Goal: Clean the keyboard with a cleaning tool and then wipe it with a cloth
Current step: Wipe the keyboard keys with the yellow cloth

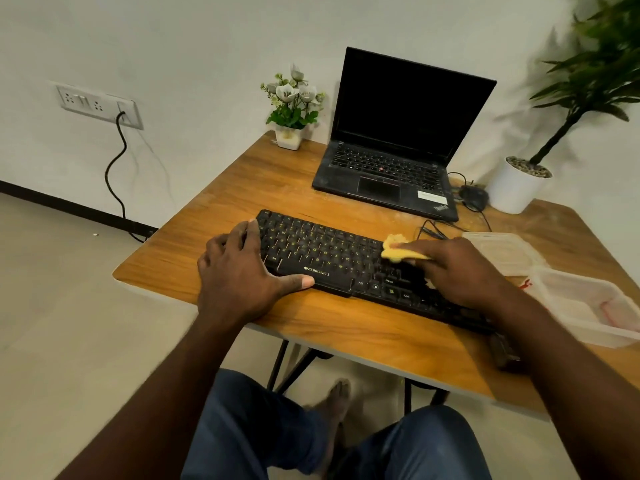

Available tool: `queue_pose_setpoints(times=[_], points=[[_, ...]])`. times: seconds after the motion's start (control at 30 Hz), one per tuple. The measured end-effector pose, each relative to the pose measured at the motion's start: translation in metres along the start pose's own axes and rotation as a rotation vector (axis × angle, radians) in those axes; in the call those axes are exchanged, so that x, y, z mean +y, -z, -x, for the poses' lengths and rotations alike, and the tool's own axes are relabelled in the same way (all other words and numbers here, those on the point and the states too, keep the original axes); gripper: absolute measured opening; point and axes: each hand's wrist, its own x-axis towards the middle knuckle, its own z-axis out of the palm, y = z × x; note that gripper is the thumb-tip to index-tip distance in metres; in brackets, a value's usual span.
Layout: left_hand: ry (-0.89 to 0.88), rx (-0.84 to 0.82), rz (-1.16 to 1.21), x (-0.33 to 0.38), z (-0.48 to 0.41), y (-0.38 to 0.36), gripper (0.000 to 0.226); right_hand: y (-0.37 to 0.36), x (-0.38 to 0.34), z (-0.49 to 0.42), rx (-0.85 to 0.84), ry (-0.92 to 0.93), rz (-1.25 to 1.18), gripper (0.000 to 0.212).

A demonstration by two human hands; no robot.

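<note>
Keyboard (332, 258), black, lay at a slant across the middle of the frame on the wooden surface (346, 334), its right end running toward the lower right under the right arm. Left hand (239, 278) lay flat over the keyboard's left end, fingers spread and straight, thumb stretched along the front edge by the space bar; it gripped nothing. Right hand (457, 268) covered the keyboard's right part, fingers pinched together on a yellow lump (398, 249) that it pressed against the keys just right of centre. Couldn't tell if the lump was cloth or putty.

Upper centre-right: open laptop (398, 133), screen dark, standing behind the keyboard and apart from it. Small flower pot (292, 105) just left of the laptop at the surface's far corner. Upper right: leafy plant in a white pot (516, 188), blurred at the top. A dark mouse (472, 197) with thin wires sat between the laptop and the white pot. Right edge: clear plastic box (588, 306) with its lid (498, 251) lying just beyond it, near the right hand. Upper left: wall socket (97, 105) with a black cable (116, 174) hanging down to the floor. Bottom of the frame: blue-jeaned knees and a bare foot (337, 400) under the surface.
</note>
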Motion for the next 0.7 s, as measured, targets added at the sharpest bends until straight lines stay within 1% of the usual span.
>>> queue_pose_setpoints(times=[0.07,0.1,0.13,0.2,0.27,0.37,0.47,0.57,0.7], points=[[-0.033,0.035,-0.021,0.006,0.004,0.000,0.140,0.001,0.002,-0.013,0.173,-0.131,-0.209,0.026],[-0.056,0.055,-0.034,0.010,0.006,-0.001,0.139,0.000,0.000,-0.021,0.233,-0.189,-0.271,0.022],[-0.078,0.073,-0.047,0.014,0.009,-0.002,0.138,-0.005,-0.005,-0.030,0.247,-0.238,-0.324,0.020],[-0.113,0.101,-0.071,0.022,0.013,-0.005,0.136,-0.017,-0.023,-0.046,0.178,-0.272,-0.367,0.024],[-0.119,0.110,-0.085,0.026,0.014,-0.007,0.135,-0.031,-0.044,-0.064,0.111,-0.211,-0.330,0.025],[-0.105,0.093,-0.069,0.025,0.011,-0.009,0.135,-0.046,-0.075,-0.091,0.054,-0.122,-0.314,0.025],[-0.110,0.087,-0.072,0.021,0.010,-0.009,0.132,-0.051,-0.089,-0.106,-0.026,-0.076,-0.303,0.022],[-0.098,0.064,-0.073,0.019,0.008,-0.009,0.131,-0.039,-0.075,-0.098,-0.091,-0.048,-0.278,0.020],[-0.086,0.052,-0.058,0.019,0.007,-0.009,0.131,-0.002,-0.020,-0.060,-0.123,-0.136,-0.192,0.020]])
